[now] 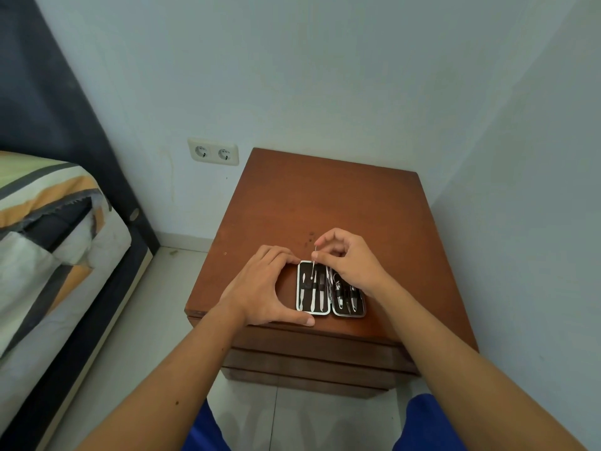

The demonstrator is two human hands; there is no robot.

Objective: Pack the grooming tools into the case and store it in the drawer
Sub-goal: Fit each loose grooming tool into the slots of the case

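Observation:
A small grooming case (313,308) lies open flat near the front edge of a brown wooden nightstand (325,203). Its black lining holds several metal tools in loops on both halves. My left hand (263,288) frames the case's left half, fingertips at its far corner and thumb at its near corner. My right hand (351,262) hovers over the right half and pinches a thin metal tool (314,263) that stands tilted, its lower end in the left half's lining. Part of the right half is hidden under my right hand.
The nightstand has stacked drawer fronts (312,356) below its top, all closed. A bed (48,239) with a striped cover stands to the left. A double wall socket (213,153) sits on the wall. White walls close in behind and to the right.

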